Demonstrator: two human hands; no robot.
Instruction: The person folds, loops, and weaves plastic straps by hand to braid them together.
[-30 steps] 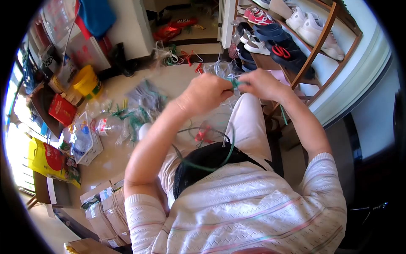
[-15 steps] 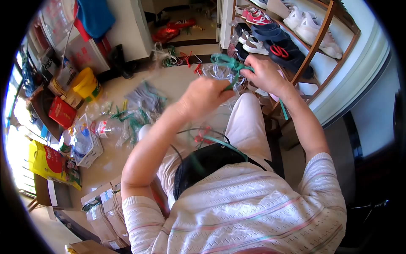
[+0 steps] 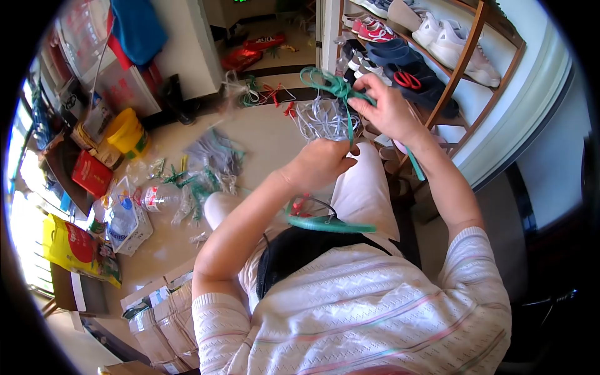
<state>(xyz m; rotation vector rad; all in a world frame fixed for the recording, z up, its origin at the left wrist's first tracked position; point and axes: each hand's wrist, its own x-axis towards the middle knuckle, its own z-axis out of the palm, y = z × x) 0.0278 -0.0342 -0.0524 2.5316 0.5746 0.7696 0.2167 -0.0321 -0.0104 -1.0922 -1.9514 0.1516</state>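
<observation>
A green plastic strap (image 3: 337,86), looped and knotted, hangs in front of me above my lap. My right hand (image 3: 389,111) is closed on it, thumb and fingers pinching just right of the knot. One length runs down from the knot to my left hand (image 3: 320,164), whose fingers are pressed together around it. A loose end dangles under my right wrist. Over my lap, a green length blurred by motion crosses the black waist bag (image 3: 312,250). Beyond the hands lies a tangle of pale purple straps (image 3: 322,119) on the floor.
A wooden shoe rack (image 3: 462,69) stands at the right. Grey and green scraps (image 3: 215,153), a plastic bottle (image 3: 161,197) and a white basket (image 3: 134,231) are on the floor at left. A yellow bucket (image 3: 129,132) and cardboard boxes (image 3: 165,322) are also there.
My left hand has moved down and slightly right, drawing the strap length downward from the knot. The right hand stays nearly in place. The green length over my lap has shifted.
</observation>
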